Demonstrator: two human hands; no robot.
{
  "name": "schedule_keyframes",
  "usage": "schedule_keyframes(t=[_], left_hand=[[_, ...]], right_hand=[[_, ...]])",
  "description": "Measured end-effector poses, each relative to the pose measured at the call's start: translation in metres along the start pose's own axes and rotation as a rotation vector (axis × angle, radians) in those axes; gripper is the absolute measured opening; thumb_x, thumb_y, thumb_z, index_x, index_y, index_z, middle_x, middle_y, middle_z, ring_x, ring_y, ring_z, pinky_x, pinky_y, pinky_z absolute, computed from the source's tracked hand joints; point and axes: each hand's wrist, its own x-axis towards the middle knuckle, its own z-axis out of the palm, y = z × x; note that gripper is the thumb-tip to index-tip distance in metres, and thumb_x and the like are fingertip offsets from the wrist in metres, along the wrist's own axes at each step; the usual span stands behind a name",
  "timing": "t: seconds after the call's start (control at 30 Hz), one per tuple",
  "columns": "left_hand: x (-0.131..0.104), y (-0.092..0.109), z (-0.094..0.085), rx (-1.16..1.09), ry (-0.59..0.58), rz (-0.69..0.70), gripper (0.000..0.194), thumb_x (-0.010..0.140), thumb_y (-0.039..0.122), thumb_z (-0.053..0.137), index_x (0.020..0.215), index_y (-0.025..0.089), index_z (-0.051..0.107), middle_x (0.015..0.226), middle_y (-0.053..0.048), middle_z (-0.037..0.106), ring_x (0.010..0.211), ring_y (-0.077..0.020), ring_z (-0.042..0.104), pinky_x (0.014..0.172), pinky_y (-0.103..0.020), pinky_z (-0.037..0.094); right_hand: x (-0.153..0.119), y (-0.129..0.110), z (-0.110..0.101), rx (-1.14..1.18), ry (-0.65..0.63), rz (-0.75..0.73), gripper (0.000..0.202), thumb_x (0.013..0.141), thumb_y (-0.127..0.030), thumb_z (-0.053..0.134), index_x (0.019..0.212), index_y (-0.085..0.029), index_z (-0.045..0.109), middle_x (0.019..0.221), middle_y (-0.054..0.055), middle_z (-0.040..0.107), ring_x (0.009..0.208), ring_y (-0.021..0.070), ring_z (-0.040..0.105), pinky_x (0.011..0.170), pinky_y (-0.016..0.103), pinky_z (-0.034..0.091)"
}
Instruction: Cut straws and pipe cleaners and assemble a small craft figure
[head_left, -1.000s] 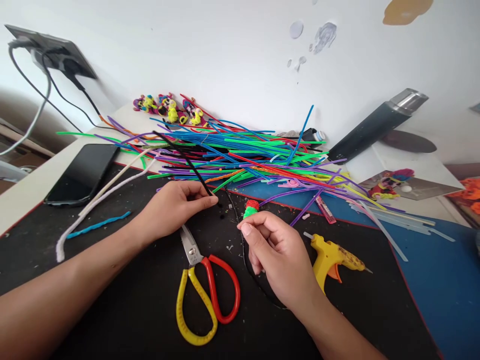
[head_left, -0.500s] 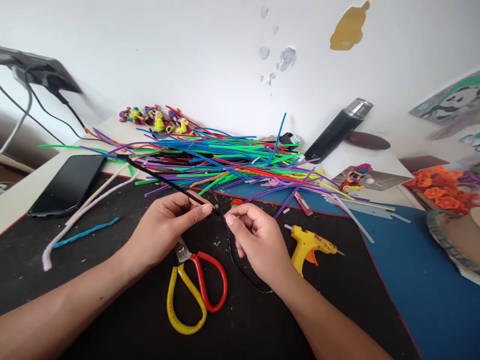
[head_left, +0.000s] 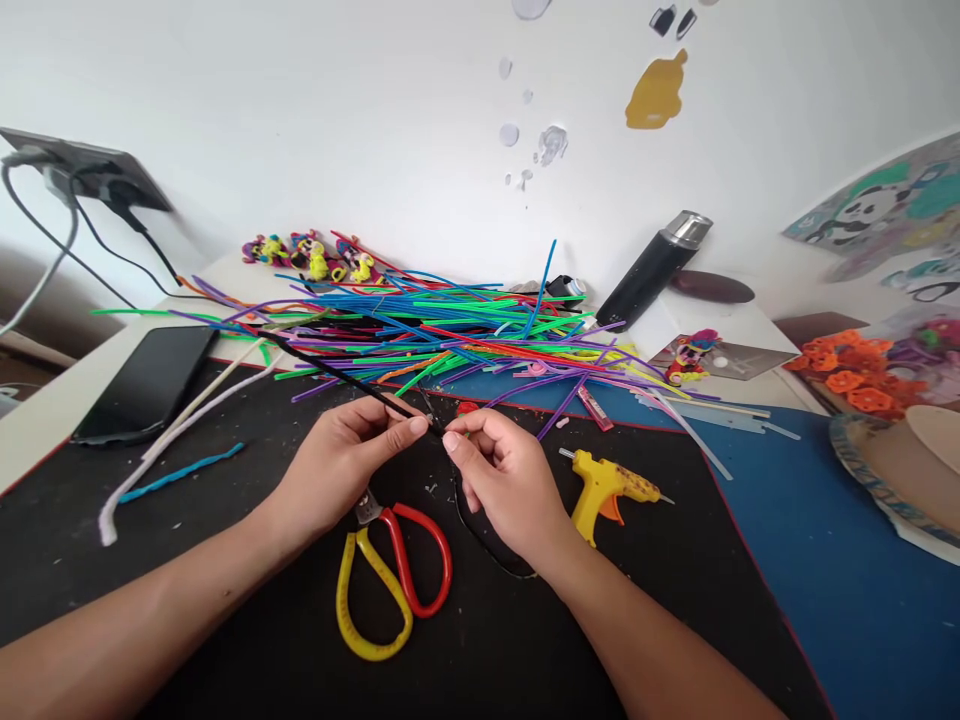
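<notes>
A black pipe cleaner (head_left: 337, 375) runs from the upper left down to my fingertips. My left hand (head_left: 341, 455) pinches it near its end between thumb and index finger. Beside it, my right hand (head_left: 506, 475) is closed at the same spot, thumb against index finger, on the black strand. The two thumbs nearly meet. A thin black cord (head_left: 480, 540) curves over the mat below my right hand. Scissors (head_left: 375, 590) with one yellow and one red handle lie under my left hand, their blades mostly hidden.
A yellow glue gun (head_left: 607, 485) lies right of my right hand. Behind are piled coloured pipe cleaners (head_left: 450, 325), small figures (head_left: 311, 258) and a black flask (head_left: 652, 270). A phone (head_left: 150, 380) and a blue twisted piece (head_left: 184, 472) are at the left.
My hands have moved closer together, and the gap between the fingertips has narrowed. The camera view has shifted slightly right and up.
</notes>
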Motion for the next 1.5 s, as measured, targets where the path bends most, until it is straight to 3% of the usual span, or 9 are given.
schedule_keyframes(t=[0.27,0.5,0.7,0.97,1.1,1.2,1.3,1.4,1.5], left_hand=[[-0.002,0.001,-0.001,0.044,-0.018,-0.007,0.052,0.073,0.067,0.097,0.08,0.018,0.083,0.087,-0.007,0.081,0.077,-0.0198,0.068,0.07,-0.029,0.055],[-0.005,0.006,0.002,0.067,-0.04,-0.011,0.055,0.07,0.072,0.096,0.072,0.019,0.081,0.079,-0.007,0.077,0.075,-0.0204,0.066,0.067,-0.029,0.055],[-0.005,0.011,-0.001,0.105,-0.074,0.012,0.048,0.072,0.065,0.097,0.071,0.02,0.081,0.081,-0.007,0.08,0.074,-0.0209,0.068,0.066,-0.03,0.056],[0.0,0.022,-0.012,0.24,-0.19,0.01,0.048,0.071,0.067,0.096,0.077,0.021,0.088,0.086,-0.009,0.086,0.079,-0.0252,0.075,0.073,-0.033,0.061],[0.002,0.024,-0.012,0.258,-0.232,0.006,0.047,0.072,0.068,0.095,0.075,0.022,0.086,0.08,-0.008,0.084,0.075,-0.0245,0.073,0.069,-0.032,0.06],[0.005,0.024,-0.015,0.248,-0.188,0.006,0.049,0.07,0.068,0.096,0.074,0.021,0.085,0.083,-0.008,0.084,0.075,-0.0242,0.073,0.069,-0.032,0.059],[0.01,0.021,-0.02,0.268,-0.055,-0.002,0.054,0.069,0.072,0.095,0.073,0.02,0.082,0.082,-0.008,0.082,0.072,-0.0222,0.068,0.064,-0.03,0.055],[0.015,0.018,-0.024,0.312,0.061,0.01,0.056,0.068,0.073,0.094,0.068,0.02,0.076,0.068,-0.003,0.071,0.063,-0.0176,0.057,0.057,-0.028,0.045],[0.018,0.017,-0.027,0.377,0.082,0.019,0.058,0.071,0.074,0.09,0.066,0.02,0.072,0.064,-0.001,0.065,0.06,-0.0159,0.051,0.055,-0.027,0.04]], right_hand=[[-0.002,-0.003,0.001,-0.024,0.015,-0.01,0.024,0.098,-0.046,0.073,0.097,-0.022,0.068,0.06,-0.009,0.054,0.044,0.0092,0.049,0.046,0.023,0.038],[-0.005,-0.005,0.001,-0.134,0.029,-0.029,0.016,0.097,-0.038,0.071,0.091,-0.024,0.067,0.058,-0.009,0.048,0.047,0.0109,0.046,0.05,0.025,0.037],[-0.007,-0.009,0.0,-0.244,0.023,-0.092,0.011,0.094,-0.029,0.067,0.084,-0.024,0.064,0.058,-0.01,0.043,0.052,0.0114,0.04,0.054,0.027,0.033],[-0.009,-0.007,0.001,-0.493,-0.018,-0.212,0.013,0.089,-0.019,0.065,0.078,-0.025,0.06,0.056,-0.01,0.042,0.053,0.0112,0.039,0.058,0.028,0.032],[-0.008,-0.004,0.002,-0.472,-0.03,-0.174,0.011,0.089,-0.02,0.066,0.08,-0.025,0.062,0.057,-0.01,0.044,0.053,0.011,0.041,0.057,0.028,0.032],[-0.006,-0.005,0.001,-0.352,-0.047,-0.082,0.009,0.096,-0.03,0.067,0.09,-0.025,0.068,0.061,-0.008,0.049,0.055,0.0119,0.045,0.056,0.027,0.035],[-0.005,-0.006,-0.001,-0.223,-0.069,-0.027,0.017,0.1,-0.04,0.066,0.095,-0.024,0.069,0.064,-0.007,0.052,0.054,0.0125,0.049,0.055,0.027,0.038],[-0.004,-0.005,-0.002,-0.174,-0.064,-0.009,0.02,0.102,-0.043,0.066,0.095,-0.024,0.067,0.063,-0.007,0.051,0.051,0.0123,0.05,0.053,0.027,0.038],[-0.004,-0.002,-0.001,-0.173,-0.052,-0.005,0.021,0.103,-0.042,0.066,0.093,-0.024,0.067,0.063,-0.007,0.051,0.05,0.0118,0.049,0.051,0.027,0.038]])
